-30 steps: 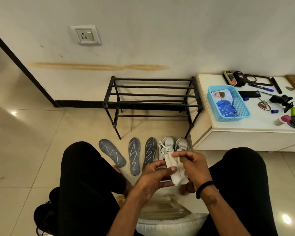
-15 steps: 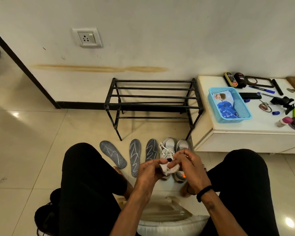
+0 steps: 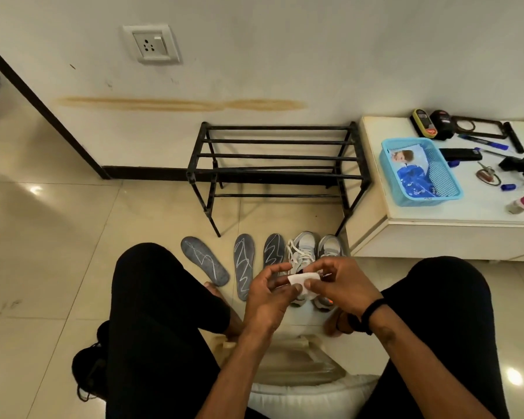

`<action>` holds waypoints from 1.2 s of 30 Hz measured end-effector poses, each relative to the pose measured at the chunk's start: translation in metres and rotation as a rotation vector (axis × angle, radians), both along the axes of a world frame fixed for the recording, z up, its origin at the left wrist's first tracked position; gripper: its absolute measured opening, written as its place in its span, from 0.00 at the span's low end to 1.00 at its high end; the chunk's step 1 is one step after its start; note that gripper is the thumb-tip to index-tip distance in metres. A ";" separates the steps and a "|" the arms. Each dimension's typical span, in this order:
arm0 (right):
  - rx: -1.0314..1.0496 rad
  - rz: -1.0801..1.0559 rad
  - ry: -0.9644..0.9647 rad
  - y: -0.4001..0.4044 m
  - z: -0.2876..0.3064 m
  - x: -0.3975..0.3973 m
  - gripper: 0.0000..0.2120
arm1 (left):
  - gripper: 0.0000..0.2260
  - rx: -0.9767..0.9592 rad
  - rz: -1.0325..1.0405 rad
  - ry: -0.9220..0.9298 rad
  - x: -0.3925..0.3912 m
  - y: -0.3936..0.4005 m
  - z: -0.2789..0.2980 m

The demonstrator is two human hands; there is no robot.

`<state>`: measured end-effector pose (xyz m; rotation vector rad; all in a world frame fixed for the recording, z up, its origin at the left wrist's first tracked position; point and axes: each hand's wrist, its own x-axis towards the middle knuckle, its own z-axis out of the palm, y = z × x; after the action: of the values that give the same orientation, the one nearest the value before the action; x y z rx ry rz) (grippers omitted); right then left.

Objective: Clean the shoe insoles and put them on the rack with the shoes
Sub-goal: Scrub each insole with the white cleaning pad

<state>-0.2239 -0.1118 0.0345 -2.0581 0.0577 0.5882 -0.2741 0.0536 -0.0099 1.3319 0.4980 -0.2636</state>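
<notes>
Three chalk-marked insoles (image 3: 244, 264) lie unwiped on the floor beyond and left of the hands, left hand (image 3: 271, 293) and right hand (image 3: 335, 285) together pinch a folded white wipe (image 3: 303, 281), grey shoes (image 3: 313, 252) sit just beyond them, the rack (image 3: 279, 164) farther off unloaded.

No text, brand or number can be read anywhere. The blue packet (image 3: 413, 179) in the basket (image 3: 389, 164) on the counter (image 3: 454, 217) carries small white print near its lower edge, too small and blurred to make out. The yellow-edged device (image 3: 423, 122) and the black device (image 3: 441, 122) beside it show red patches that may be labels, but no letters can be told. The insoles (image 3: 244, 264) bear only pale squiggled lines, not writing.
</notes>
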 end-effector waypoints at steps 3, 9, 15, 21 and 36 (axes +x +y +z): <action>-0.015 0.016 -0.001 -0.001 -0.004 0.018 0.08 | 0.16 0.040 0.011 0.055 0.012 -0.001 -0.010; -0.042 -0.050 0.074 -0.015 -0.032 0.075 0.11 | 0.06 0.123 0.035 0.241 0.063 0.003 -0.070; 0.038 -0.229 0.249 -0.013 -0.099 0.135 0.07 | 0.06 0.134 0.063 0.596 0.111 0.001 -0.169; 0.261 -0.391 0.442 -0.009 -0.141 0.155 0.09 | 0.20 0.683 -0.311 0.692 0.133 0.012 -0.270; 0.193 -0.403 0.415 -0.013 -0.167 0.154 0.01 | 0.35 0.829 -0.356 0.702 0.200 -0.033 -0.364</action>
<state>-0.0702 -0.1246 -0.1320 -1.6480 0.6189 0.7229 -0.0737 0.0201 -0.3736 2.1414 1.0251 -0.9068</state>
